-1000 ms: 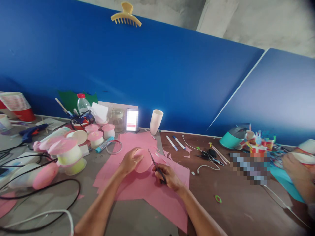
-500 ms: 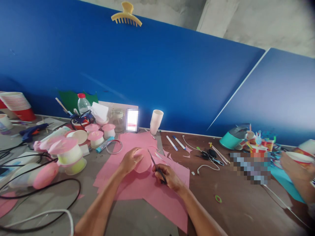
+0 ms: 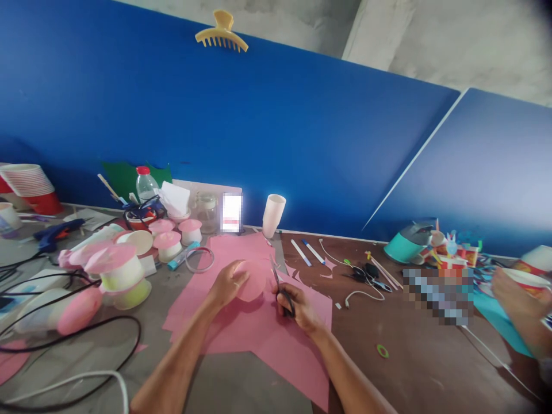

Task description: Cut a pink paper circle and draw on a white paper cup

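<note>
Between the thumb and fingers of my left hand (image 3: 228, 283) is a round piece of pink paper (image 3: 253, 280), held above the sheets. My right hand (image 3: 298, 309) grips a pair of dark-handled scissors (image 3: 285, 296), the blades pointing up and away from me. The scissors stand just right of the round piece, apart from it. Under both hands lie larger pink paper sheets (image 3: 288, 359). Small pink offcuts (image 3: 291, 271) are scattered beyond the scissors.
Pink-topped white cups (image 3: 167, 246), a tape ring (image 3: 199, 260) and looping black cables stand to the left. A phone (image 3: 232, 213) and stacked white cups (image 3: 274, 215) are at the back. Pens (image 3: 301, 253) and cords lie right. Another person's hand (image 3: 520, 302) holds a paper cup (image 3: 526, 279).
The scissors have moved slightly right, away from the round paper's edge, and turned more upright. My left hand keeps its hold on the paper, nearly unmoved.
</note>
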`<action>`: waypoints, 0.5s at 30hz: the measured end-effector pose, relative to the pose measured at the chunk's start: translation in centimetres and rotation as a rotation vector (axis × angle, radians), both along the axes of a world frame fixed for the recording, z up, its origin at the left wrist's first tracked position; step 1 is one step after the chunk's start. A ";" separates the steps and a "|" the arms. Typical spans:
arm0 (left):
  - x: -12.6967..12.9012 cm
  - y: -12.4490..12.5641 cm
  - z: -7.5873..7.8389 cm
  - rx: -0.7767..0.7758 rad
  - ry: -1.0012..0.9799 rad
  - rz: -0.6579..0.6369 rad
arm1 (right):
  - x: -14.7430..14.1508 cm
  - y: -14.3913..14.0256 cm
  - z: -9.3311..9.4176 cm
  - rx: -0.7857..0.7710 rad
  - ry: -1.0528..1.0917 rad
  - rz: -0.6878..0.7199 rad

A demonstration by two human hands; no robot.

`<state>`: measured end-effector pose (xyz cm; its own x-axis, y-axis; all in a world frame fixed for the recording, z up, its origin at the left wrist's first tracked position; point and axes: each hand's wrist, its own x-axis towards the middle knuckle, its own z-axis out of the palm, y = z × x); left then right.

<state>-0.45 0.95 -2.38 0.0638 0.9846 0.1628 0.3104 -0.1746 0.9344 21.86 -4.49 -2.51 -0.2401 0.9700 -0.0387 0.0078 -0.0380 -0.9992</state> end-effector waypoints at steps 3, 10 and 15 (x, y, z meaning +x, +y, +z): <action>0.2 0.0 0.0 0.005 0.009 -0.005 | 0.2 0.2 0.0 0.029 0.007 -0.034; 0.2 -0.1 0.3 0.006 -0.013 -0.041 | 0.2 0.4 -0.6 0.052 0.019 -0.021; 0.3 0.0 0.1 -0.032 -0.070 -0.048 | 0.2 0.4 -0.7 0.060 0.021 -0.019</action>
<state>-0.15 0.97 -2.31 0.1003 0.9855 0.1366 0.2357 -0.1570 0.9591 22.04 -4.11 -3.18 -0.2222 0.9747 0.0241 -0.0130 0.0218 -0.9997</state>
